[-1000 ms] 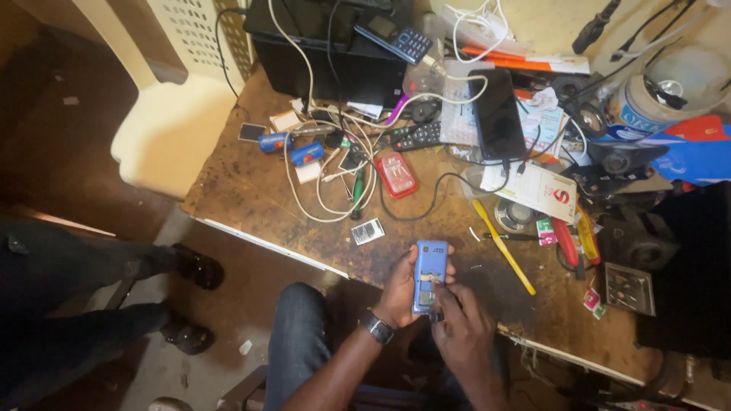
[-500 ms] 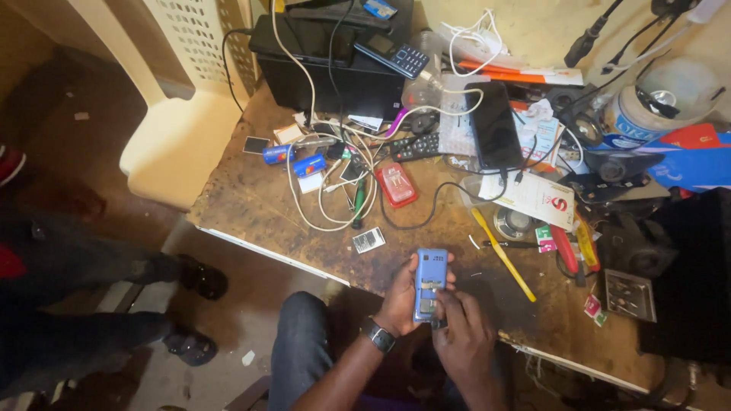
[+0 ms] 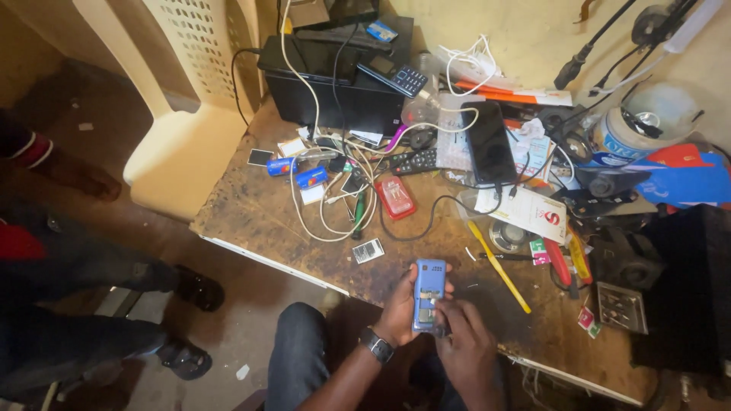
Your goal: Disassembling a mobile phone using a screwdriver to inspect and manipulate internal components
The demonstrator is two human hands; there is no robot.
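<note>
Both hands work at the near edge of the surface (image 3: 251, 213), a scuffed wooden top. The left hand (image 3: 402, 308) is closed around a small blue phone (image 3: 429, 295), its back open and facing up, held upright just over the near edge. The right hand (image 3: 463, 344) comes in from below, fingertips pressing on the phone's lower end; its grip is curled against the phone rather than wrapped round it. A dark watch (image 3: 376, 345) sits on the left wrist. Beside the phone, bare wood runs along the near edge on both sides, with only a small grey card (image 3: 368, 250) to the left and a yellow pencil-like tool (image 3: 499, 266) to the right. Toward the far edge the room closes: tangled white cables (image 3: 327, 209), a red case (image 3: 396, 197), a black smartphone (image 3: 489, 142) and a black box (image 3: 335, 84) crowd together.
</note>
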